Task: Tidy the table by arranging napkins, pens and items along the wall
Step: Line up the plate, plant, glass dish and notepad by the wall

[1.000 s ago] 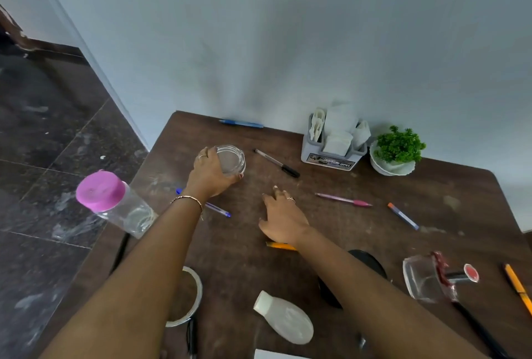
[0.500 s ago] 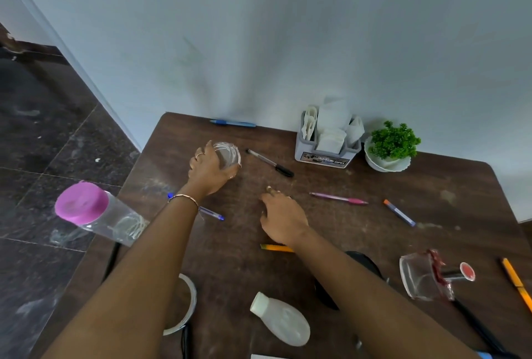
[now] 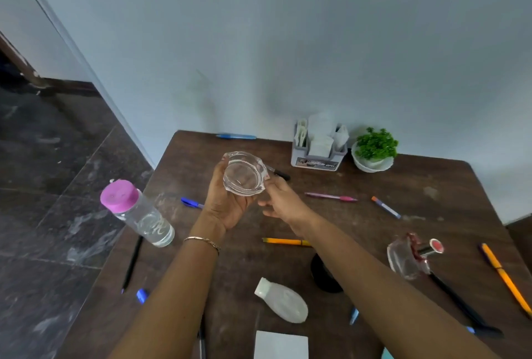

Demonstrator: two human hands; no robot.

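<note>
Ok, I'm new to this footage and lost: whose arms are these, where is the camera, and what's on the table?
No machine here: a person wears one camera on the head, looking down at their own arms. The left hand holds a clear glass dish above the brown table; the right hand reaches to its rim, grip unclear. By the wall stand a napkin holder and a small potted plant. Loose pens, like the pink pen, lie scattered.

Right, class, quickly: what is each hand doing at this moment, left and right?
Left hand: holds the glass dish, fingers curled under it.
Right hand: at the dish's edge; whether it grips cannot be told.
</note>
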